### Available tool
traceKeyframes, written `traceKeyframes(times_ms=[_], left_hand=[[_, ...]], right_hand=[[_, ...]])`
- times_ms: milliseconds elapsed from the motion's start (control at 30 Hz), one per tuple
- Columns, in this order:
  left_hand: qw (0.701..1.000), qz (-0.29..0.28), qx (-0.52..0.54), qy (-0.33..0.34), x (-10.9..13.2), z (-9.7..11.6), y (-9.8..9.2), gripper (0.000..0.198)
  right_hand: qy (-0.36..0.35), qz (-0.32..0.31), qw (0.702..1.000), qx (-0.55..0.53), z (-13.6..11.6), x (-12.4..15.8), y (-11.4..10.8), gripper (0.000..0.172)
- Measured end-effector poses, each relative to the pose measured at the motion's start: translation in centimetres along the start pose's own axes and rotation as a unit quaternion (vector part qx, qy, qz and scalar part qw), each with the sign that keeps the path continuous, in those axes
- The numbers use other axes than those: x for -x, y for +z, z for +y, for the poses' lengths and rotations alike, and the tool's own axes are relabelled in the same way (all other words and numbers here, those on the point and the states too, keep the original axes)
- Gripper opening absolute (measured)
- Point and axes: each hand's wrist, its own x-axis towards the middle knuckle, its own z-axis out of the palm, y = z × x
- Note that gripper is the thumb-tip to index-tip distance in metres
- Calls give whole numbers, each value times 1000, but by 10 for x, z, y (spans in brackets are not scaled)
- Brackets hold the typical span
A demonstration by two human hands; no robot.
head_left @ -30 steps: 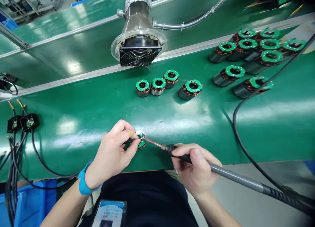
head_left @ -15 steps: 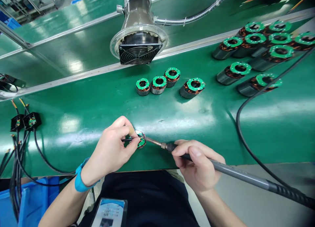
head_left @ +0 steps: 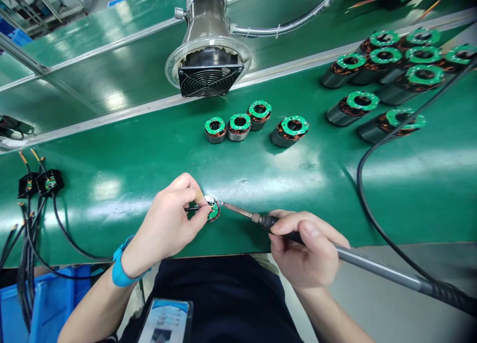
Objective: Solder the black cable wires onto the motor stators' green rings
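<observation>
My left hand [head_left: 173, 216] pinches a thin black cable [head_left: 192, 209] at a small round green circuit board [head_left: 214, 211] near the table's front edge. Fingers cover the board's left side, so where the wire ends meet it is hard to see. In my right hand [head_left: 307, 246] is a soldering iron [head_left: 268, 221], gripped like a pen. Its metal tip points left, just off the board's right rim. The iron's thick grey rear end runs down to the lower right.
Several motor stators [head_left: 292, 132] with green ring boards stand at the back middle and right. A fume extractor hood with a fan [head_left: 210, 80] hangs behind. A black cord [head_left: 363, 184] loops at right. Black boxes with cables [head_left: 50, 183] lie left, above a blue bin [head_left: 52, 303].
My right hand has drawn the soldering iron slightly to the right, leaving a small gap between its tip and the board. My left hand has kept its pinch on the cable.
</observation>
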Motion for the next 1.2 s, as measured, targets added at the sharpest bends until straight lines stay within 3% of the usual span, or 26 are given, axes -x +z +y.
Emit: traceKeyframes(times_ms=[300, 467, 667, 900, 1067, 1200], left_hand=[[999, 22, -27, 9, 5, -2, 4, 15], [992, 86, -81, 48, 18, -3, 15, 11], [960, 145, -210, 116, 32, -6, 29, 9], [926, 152, -301, 168, 39, -3, 34, 19], [917, 138, -333, 169, 40, -2, 35, 21], [916, 132, -337, 176, 40, -2, 35, 20]], right_hand=[[-6, -9, 1000, 20, -1, -1, 3, 32], [-23, -60, 997, 32, 3, 1, 0, 33], [-52, -113, 990, 66, 8, 3, -4, 32], [-126, -129, 978, 104, 8, 3, -2, 29], [-205, -185, 953, 126, 9, 1, -3, 26], [-205, -183, 954, 121, 9, 2, -4, 26]])
